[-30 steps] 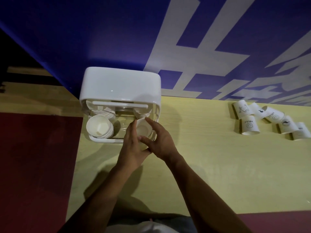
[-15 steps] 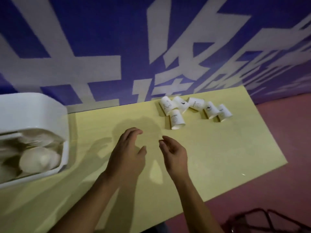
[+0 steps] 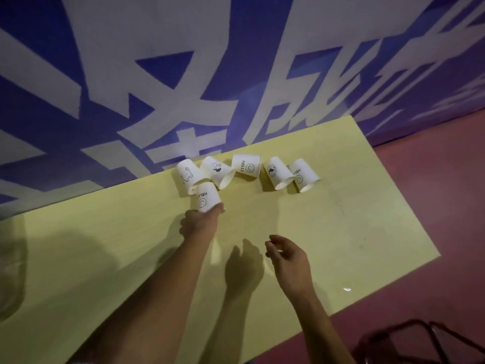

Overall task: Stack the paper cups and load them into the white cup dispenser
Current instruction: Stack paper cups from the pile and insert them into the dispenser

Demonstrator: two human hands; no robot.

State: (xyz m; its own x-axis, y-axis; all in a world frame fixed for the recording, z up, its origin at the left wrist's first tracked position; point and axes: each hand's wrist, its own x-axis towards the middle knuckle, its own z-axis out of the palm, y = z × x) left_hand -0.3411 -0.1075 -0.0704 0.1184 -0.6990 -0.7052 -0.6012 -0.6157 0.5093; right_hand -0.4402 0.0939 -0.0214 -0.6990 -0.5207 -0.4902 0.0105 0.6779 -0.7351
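Note:
Several white paper cups lie on their sides in a row along the far edge of the yellow table (image 3: 341, 232), by the wall. My left hand (image 3: 200, 222) reaches forward and grips the rim end of the nearest cup (image 3: 206, 197), which bears a "HELLO" smiley print. Behind it lie a cup with a drawing (image 3: 187, 174), another (image 3: 216, 170), a "HELLO" cup (image 3: 246, 166), and two more at the right (image 3: 278, 172) (image 3: 304, 175). My right hand (image 3: 287, 258) hovers above the table with loosely curled fingers, holding nothing. The white dispenser is out of view.
A blue wall with large white characters (image 3: 236, 74) rises right behind the cups. Red floor (image 3: 433, 206) lies beyond the table's right edge. A dark metal frame (image 3: 420, 340), maybe a chair, sits at the lower right.
My view has swung right, away from the dispenser. My left hand went from the dispenser across the table to the nearest cup and took hold of it. My right hand followed, empty.

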